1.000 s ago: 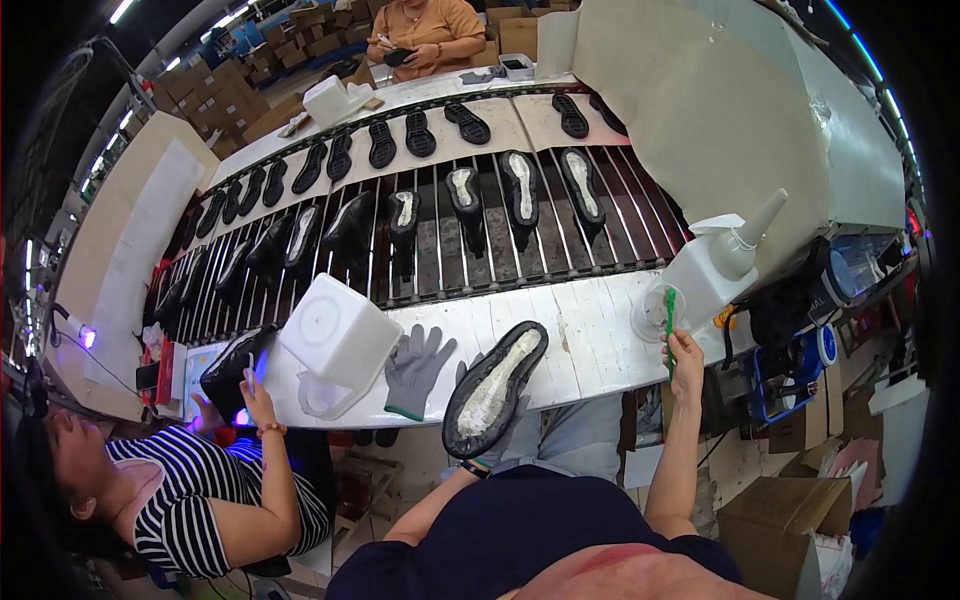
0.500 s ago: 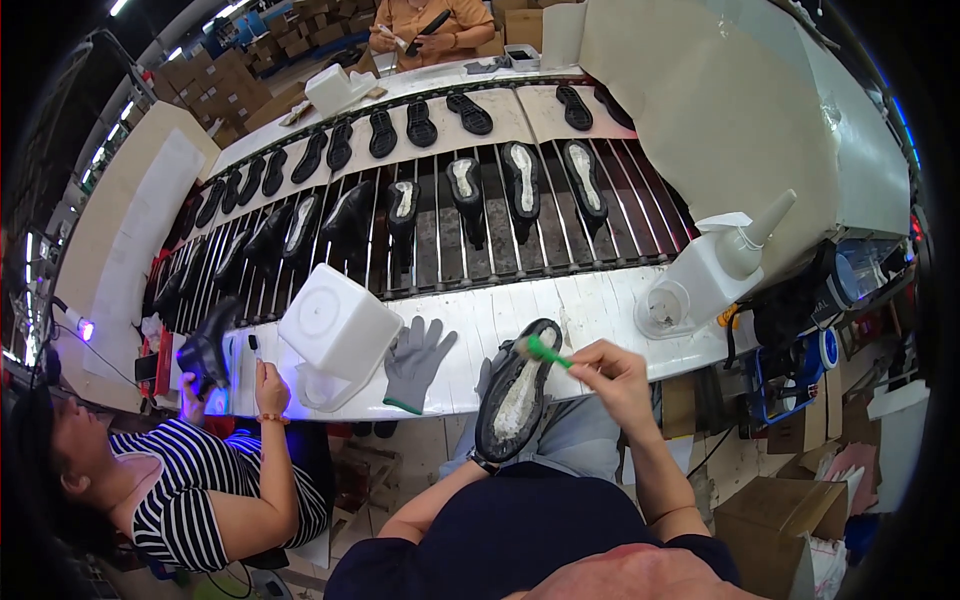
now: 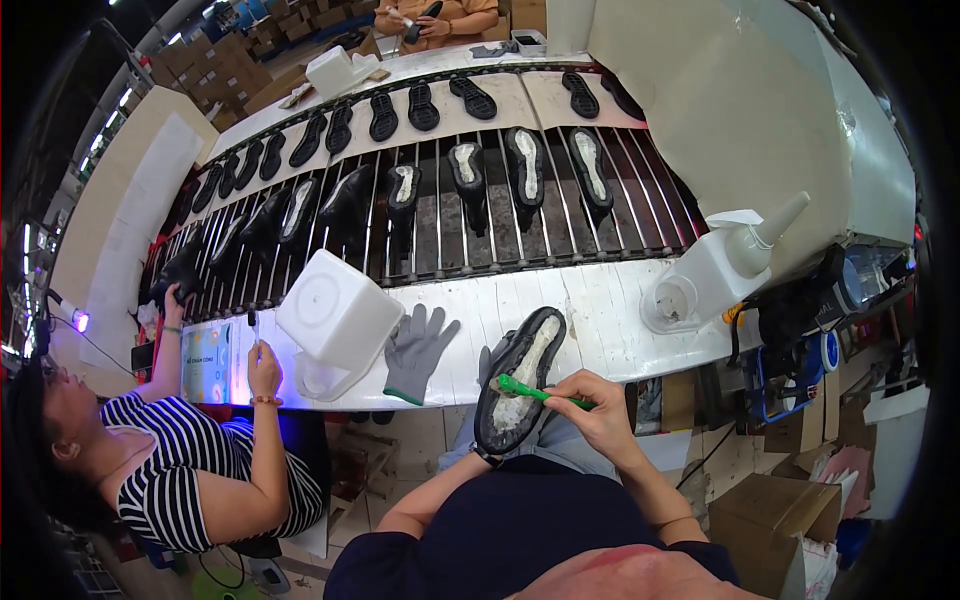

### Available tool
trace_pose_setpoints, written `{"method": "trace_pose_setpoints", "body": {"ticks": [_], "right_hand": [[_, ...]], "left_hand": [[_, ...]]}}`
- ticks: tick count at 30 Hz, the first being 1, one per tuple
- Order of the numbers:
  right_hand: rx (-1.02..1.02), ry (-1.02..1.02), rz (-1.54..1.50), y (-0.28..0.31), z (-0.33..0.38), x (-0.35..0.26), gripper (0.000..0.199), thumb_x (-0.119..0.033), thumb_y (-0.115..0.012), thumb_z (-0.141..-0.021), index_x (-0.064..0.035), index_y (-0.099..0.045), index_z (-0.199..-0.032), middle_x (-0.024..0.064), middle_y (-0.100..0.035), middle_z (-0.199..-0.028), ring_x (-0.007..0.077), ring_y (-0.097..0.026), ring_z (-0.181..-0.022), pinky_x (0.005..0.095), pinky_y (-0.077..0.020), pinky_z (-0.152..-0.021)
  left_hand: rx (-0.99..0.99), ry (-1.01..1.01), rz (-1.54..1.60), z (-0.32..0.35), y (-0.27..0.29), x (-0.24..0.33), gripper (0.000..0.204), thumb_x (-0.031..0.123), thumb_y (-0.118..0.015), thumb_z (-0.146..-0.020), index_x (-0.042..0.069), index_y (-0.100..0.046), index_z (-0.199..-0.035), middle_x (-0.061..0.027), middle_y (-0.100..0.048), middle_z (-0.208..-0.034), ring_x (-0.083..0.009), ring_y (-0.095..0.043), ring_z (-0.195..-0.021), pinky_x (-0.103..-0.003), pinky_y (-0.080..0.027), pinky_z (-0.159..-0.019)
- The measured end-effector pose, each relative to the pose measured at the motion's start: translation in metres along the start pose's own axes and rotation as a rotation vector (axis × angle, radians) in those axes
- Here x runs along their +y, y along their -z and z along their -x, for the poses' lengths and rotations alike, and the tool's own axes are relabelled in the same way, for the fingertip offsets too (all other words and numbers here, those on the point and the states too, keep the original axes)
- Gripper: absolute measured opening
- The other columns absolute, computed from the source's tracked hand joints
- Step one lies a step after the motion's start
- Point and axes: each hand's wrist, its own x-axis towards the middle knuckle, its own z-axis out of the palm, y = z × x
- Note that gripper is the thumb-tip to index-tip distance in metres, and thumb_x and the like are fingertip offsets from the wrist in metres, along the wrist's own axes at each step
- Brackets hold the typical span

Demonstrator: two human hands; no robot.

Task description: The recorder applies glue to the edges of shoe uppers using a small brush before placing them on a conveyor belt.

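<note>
A black shoe upper (image 3: 541, 357) lies bottom side up in front of me, its pale, whitish middle facing up. My left hand (image 3: 486, 362), in a grey glove, holds it from beneath and is mostly hidden by it. Between the fingers of my right hand (image 3: 592, 408) is a green-handled brush (image 3: 528, 389). Its bristles touch the left edge of the shoe's bottom, on the half nearer to me. A loose grey glove (image 3: 420, 352) lies on the white table (image 3: 490, 308), left of the shoe.
An upturned white plastic container (image 3: 338, 310) stands left; a cut white jug (image 3: 700, 280) stands right. Beyond runs a roller conveyor (image 3: 440, 240) with black shoe uppers and, farther back, black soles (image 3: 383, 117). A co-worker in stripes (image 3: 215, 450) sits at my left, brush in hand.
My brush has moved left and toward me along the shoe's bottom. The shoe has shifted slightly. The co-worker's black boot has gone from above the table to the conveyor.
</note>
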Motion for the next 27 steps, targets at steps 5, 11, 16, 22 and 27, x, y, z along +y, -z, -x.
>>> {"method": "trace_pose_setpoints", "body": {"ticks": [5,11,16,22,27], "right_hand": [[0.035,0.016,0.068,-0.004,-0.003,0.005,0.010,-0.004,-0.075,-0.080,0.0026,-0.070,-0.086,0.0102,-0.067,-0.082,0.0152,-0.064,-0.073,0.0257,-0.0489,-0.064],[0.118,0.016,0.165,0.006,-0.015,0.013,0.009,-0.002,-0.074,-0.080,0.0028,-0.069,-0.086,0.0096,-0.066,-0.082,0.0152,-0.063,-0.074,0.0258,-0.0474,-0.065],[0.024,-0.012,0.048,0.002,-0.005,0.003,0.012,0.003,-0.073,-0.079,0.0024,-0.071,-0.091,0.0056,-0.064,-0.080,0.0090,-0.057,-0.071,0.0212,-0.0404,-0.060],[0.075,-0.061,0.134,0.010,-0.008,0.025,0.007,0.003,-0.070,-0.083,0.0046,-0.070,-0.090,0.0053,-0.063,-0.084,0.0072,-0.056,-0.074,0.0194,-0.0416,-0.063],[0.057,-0.070,0.128,0.015,-0.001,0.013,0.009,0.003,-0.071,-0.082,0.0049,-0.070,-0.091,0.0059,-0.063,-0.084,0.0075,-0.055,-0.073,0.0199,-0.0412,-0.062]], "left_hand": [[-0.093,0.043,0.019,0.003,-0.005,-0.007,0.056,0.020,-0.054,-0.095,0.001,-0.034,-0.143,-0.0112,-0.044,-0.144,-0.0204,-0.042,-0.132,-0.034,-0.028,-0.115],[-0.075,0.084,0.509,0.005,-0.010,0.007,0.041,0.015,-0.040,-0.101,0.001,-0.040,-0.139,-0.0123,-0.052,-0.134,-0.0195,-0.052,-0.123,-0.035,-0.039,-0.108],[0.098,0.324,0.518,-0.015,-0.009,0.021,0.042,0.024,-0.034,-0.105,0.002,-0.039,-0.140,-0.0154,-0.052,-0.132,-0.0251,-0.055,-0.117,-0.038,-0.046,-0.102],[0.230,0.172,0.929,-0.017,-0.015,0.020,0.044,0.027,-0.040,-0.104,0.005,-0.038,-0.142,-0.0142,-0.053,-0.131,-0.0217,-0.057,-0.114,-0.035,-0.049,-0.099],[0.193,0.813,1.172,-0.015,-0.007,0.036,0.046,0.022,-0.044,-0.102,0.007,-0.034,-0.145,-0.0134,-0.052,-0.130,-0.0197,-0.057,-0.111,-0.032,-0.051,-0.094]]}}
